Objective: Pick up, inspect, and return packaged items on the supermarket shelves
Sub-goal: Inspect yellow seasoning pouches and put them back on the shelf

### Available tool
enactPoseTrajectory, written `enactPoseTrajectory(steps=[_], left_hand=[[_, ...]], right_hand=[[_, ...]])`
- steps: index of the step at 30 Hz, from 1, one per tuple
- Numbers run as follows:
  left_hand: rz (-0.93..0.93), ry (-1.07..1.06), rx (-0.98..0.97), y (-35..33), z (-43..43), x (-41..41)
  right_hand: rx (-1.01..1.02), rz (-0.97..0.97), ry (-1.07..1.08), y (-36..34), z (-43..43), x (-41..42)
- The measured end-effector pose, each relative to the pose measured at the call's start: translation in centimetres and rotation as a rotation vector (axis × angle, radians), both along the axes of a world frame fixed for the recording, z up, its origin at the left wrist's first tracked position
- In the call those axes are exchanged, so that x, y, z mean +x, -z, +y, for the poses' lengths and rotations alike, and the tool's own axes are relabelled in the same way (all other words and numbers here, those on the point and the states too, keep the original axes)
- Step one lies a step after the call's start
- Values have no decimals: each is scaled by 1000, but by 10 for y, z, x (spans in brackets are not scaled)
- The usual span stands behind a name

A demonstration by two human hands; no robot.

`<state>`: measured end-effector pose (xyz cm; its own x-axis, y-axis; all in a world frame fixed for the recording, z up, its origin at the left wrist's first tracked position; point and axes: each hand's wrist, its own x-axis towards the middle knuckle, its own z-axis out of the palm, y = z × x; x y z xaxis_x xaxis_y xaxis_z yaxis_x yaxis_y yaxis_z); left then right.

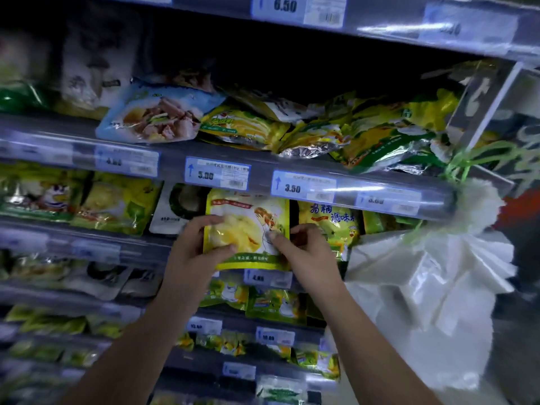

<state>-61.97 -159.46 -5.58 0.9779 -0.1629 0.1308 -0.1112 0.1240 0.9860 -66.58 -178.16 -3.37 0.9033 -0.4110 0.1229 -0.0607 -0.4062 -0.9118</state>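
1. A person holds a yellow-green seasoning pouch (pixel 248 229) upright in both bare hands in front of a supermarket shelf, printed face toward the camera.
2. The left hand (pixel 193 247) grips the pouch's left edge, with its thumb pressed on the lower front and its fingers curled over the side higher up.
3. The right hand (pixel 306 247) pinches the right edge, thumb flat on the front of the pack and the other fingers curled behind it.
4. The top of the pouch sits just under the shelf rail (pixel 87 135), below the price tags reading 5.00 (pixel 217 173) and 3.50 (pixel 304 187). Its lower edge hangs over the next rail down, just above a tag that appears to read 4.80 (pixel 267 278).
5. Whether the pouch rests on the shelf or is clear of it cannot be told.
6. To its left stands a white pouch with a dark round picture (pixel 178 209). To its right stands a yellow pouch with blue characters (pixel 336 223), partly hidden by the right hand.
7. On the shelf above, a light blue pouch showing a meat dish (pixel 157 112) leans beside a loose heap of yellow and green packs (pixel 350 133).
8. A bundle of white plastic bags (pixel 423 287) hangs at the right end of the shelving.
9. A tag marked 6.50 (pixel 285 5) shows on the top rail.
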Motion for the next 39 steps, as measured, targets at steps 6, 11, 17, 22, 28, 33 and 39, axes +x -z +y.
enactPoseTrajectory(steps=[6, 11, 17, 22, 28, 33, 39], left_hand=[[98, 74, -6, 23, 10, -39], [111, 16, 74, 18, 12, -49], [218, 126, -5, 15, 17, -63], [154, 151, 132, 9, 23, -65], [-14, -52, 120, -7, 24, -59], [-25, 22, 114, -17, 22, -59], [257, 99, -148, -17, 24, -44]], right_hand=[[479, 62, -400, 7, -3, -12], [479, 121, -500, 31, 1, -24], [759, 151, -515, 42, -10, -42], [805, 192, -494, 48, -11, -50], [720, 197, -454, 43, -7, -51], [729, 95, -395, 30, 1, -50], [785, 112, -396, 31, 1, -50]])
